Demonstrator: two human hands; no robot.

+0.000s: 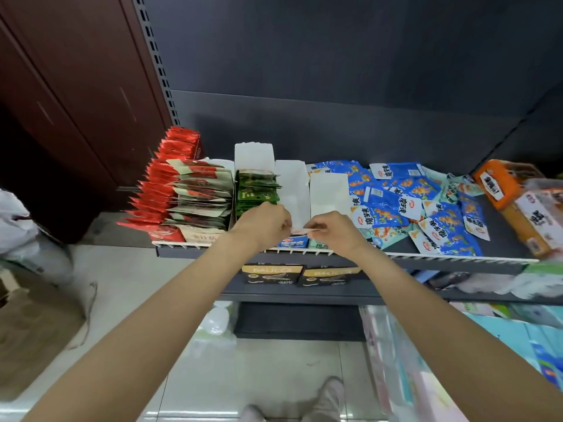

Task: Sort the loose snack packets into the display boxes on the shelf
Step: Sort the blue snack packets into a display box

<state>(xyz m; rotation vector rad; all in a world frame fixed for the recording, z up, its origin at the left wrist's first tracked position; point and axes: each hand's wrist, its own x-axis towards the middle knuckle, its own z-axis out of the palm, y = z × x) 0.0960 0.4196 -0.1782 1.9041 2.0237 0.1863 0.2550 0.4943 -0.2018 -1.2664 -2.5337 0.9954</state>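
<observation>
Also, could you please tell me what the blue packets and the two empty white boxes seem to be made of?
Blue packets: probably glossy plastic film, since they crinkle and catch glare. Empty white boxes: likely matte cardboard, with flat stiff walls and no shine.

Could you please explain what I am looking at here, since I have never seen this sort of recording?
There is no machine: a camera worn on a person's head looks down at their two bare arms. They stand at a dark metal shop shelf. On it, from the left, cardboard display boxes hold upright red foil packets, cream-and-red packets and green packets; then come two empty white cardboard boxes. A loose pile of blue snack packets lies to the right. The left hand and right hand together pinch a small thin packet at the shelf's front edge; its print is unreadable.
</observation>
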